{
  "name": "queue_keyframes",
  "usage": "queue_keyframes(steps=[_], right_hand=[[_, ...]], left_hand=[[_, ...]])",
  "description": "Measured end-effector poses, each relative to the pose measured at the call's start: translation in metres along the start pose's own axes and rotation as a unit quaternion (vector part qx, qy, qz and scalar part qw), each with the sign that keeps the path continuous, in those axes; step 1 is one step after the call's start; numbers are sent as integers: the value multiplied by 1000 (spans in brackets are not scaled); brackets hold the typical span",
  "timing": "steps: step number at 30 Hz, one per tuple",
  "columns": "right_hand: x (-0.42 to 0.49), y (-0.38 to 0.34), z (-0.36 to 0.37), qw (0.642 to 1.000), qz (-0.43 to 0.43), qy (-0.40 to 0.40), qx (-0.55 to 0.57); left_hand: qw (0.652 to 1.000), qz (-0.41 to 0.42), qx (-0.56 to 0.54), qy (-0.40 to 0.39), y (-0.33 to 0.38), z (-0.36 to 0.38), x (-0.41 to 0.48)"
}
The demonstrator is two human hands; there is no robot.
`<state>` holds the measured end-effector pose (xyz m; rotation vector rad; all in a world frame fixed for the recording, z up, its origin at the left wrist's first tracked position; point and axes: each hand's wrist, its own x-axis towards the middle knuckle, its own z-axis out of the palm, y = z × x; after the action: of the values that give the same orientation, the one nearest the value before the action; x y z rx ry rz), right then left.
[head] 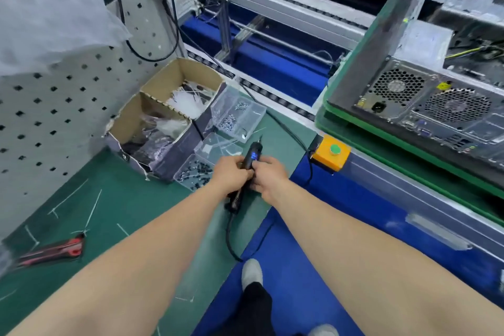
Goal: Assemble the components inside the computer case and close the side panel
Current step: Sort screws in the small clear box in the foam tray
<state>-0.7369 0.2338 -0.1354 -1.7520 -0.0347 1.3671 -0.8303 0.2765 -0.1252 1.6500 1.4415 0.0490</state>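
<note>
Grip looked sound: left hand (pixel 230 176) and right hand (pixel 268 176) curled round the electric screwdriver (pixel 253 154) near the screw tray (pixel 253 117), seemingly a stiff, light tool best held mid-barrel, its cord (pixel 231 232) likely to tug.

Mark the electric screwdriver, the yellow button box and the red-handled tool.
electric screwdriver (pixel 253 151): head view, on its black body by the blue display.
yellow button box (pixel 328 160): head view, on the yellow casing below the green button.
red-handled tool (pixel 71 249): head view, on a red handle.

Green bench (pixel 117 199) with cardboard box (pixel 126 120), cutters (pixel 54 251)
</note>
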Motion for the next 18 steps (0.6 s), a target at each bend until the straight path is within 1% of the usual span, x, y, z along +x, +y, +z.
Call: queue_keyframes(steps=[3, 5, 8, 10, 14, 18], right_hand=[[12, 4, 7, 999, -11, 43, -15], [16, 6, 6, 996, -13, 79, -41], [21, 4, -1, 990, -20, 121, -77], [24, 3, -3, 991, -11, 116, -67], [22, 5, -6, 996, 15, 81, -27], [23, 5, -11, 998, 19, 65, -9]], left_hand=[[997, 40, 63, 3, -4, 1, 12], [995, 65, 80, 8, -5, 4, 18], [991, 83, 99, 38, -6, 14, 22], [992, 78, 85, 57, -7, 19, 22], [992, 75, 72, 71, -6, 25, 20], [990, 77, 67, 99, -4, 27, 21]])
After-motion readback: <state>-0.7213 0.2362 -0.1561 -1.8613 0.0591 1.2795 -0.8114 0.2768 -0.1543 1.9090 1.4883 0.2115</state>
